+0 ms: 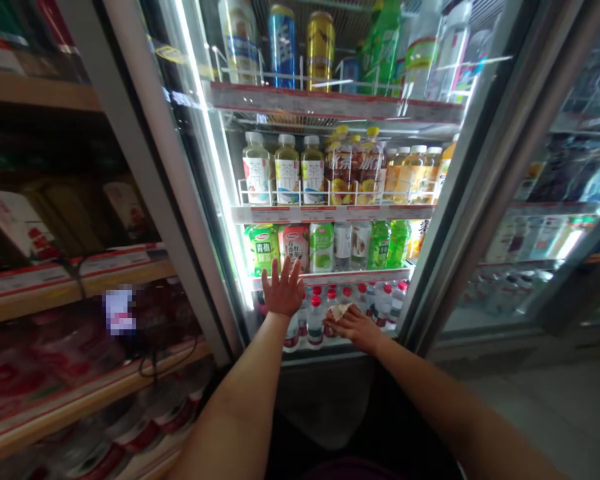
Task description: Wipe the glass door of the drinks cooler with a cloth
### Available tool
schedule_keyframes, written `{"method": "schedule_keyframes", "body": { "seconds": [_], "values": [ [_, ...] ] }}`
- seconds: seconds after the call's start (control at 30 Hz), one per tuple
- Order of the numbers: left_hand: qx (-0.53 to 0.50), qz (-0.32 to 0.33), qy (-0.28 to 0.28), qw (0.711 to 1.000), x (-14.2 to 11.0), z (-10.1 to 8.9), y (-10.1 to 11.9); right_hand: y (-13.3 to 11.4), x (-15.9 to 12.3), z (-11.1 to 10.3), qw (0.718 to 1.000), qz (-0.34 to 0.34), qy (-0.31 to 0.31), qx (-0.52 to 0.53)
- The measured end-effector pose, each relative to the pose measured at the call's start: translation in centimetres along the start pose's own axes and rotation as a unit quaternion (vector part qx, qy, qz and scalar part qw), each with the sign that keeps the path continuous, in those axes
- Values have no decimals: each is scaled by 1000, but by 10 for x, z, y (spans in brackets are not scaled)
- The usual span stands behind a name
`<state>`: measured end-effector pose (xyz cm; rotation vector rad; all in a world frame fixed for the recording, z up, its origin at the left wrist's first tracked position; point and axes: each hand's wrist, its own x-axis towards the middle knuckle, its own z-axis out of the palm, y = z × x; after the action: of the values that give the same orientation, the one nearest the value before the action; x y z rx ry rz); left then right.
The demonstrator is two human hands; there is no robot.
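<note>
In front of the lit drinks fridge is my left hand [283, 290], fingers spread, with the palm toward the glass door. It appears to touch the glass, near a green drink carton [261, 247] and a pink one [294, 243] on the shelf behind. Lower and to the right, my right hand [357, 328] presses a crumpled whitish-brown cloth [341, 311] under its fingers, seemingly against the same pane. Behind the hands stand several red-capped water bottles [315, 327] on the bottom shelf.
Bottled teas [287, 175] and cans [282, 47] fill the upper shelves. A metal door frame [460, 193] runs down the right side. Wooden shelves [35, 280] with packaged goods stand at the left, close to my left arm. Grey floor [545, 413] shows at lower right.
</note>
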<state>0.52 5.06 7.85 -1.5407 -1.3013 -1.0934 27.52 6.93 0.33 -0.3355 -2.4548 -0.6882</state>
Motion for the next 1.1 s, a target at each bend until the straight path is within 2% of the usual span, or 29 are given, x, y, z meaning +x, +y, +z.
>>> {"method": "schedule_keyframes", "body": {
  "seconds": [0.07, 0.17, 0.27, 0.37, 0.47, 0.53, 0.6, 0.67, 0.77, 0.87, 0.97, 1.03, 1.1],
  "values": [
    [3, 2, 3, 1000, 0, 0, 0, 1, 1, 5, 999, -14, -22, 21],
    [7, 2, 8, 1000, 0, 0, 0, 13, 24, -7, 997, -59, -12, 36],
    [2, 0, 2, 1000, 0, 0, 0, 22, 56, -25, 999, -29, 33, 17],
    [10, -6, -8, 1000, 1, -1, 1, 19, 75, -27, 999, 1, 43, 12],
    [27, -3, -7, 1000, 2, -2, 2, 4, 71, -7, 998, -42, -14, 51],
    [39, 10, 13, 999, 3, -3, 2, -7, 62, 8, 992, -88, -62, 70],
    [44, 26, 40, 998, 3, -3, 2, -13, 55, 18, 987, -123, -79, 69],
    [38, 33, 48, 998, 2, -2, 1, -10, 56, 17, 986, -141, -71, 62],
    [12, 14, 20, 1000, 0, 0, -1, 8, 72, -5, 987, -146, -45, 51],
    [-8, -10, -6, 1000, -1, 1, -2, 33, 93, -39, 993, -114, 14, 27],
    [-11, -14, -14, 1000, -1, 1, -2, 49, 106, -69, 994, -21, 108, -17],
    [-3, -6, -3, 1000, 0, 0, -1, 51, 109, -81, 985, 56, 160, -44],
    [7, 5, 11, 1000, 0, 0, -1, 50, 109, -85, 973, 104, 196, -61]
  ]
}}
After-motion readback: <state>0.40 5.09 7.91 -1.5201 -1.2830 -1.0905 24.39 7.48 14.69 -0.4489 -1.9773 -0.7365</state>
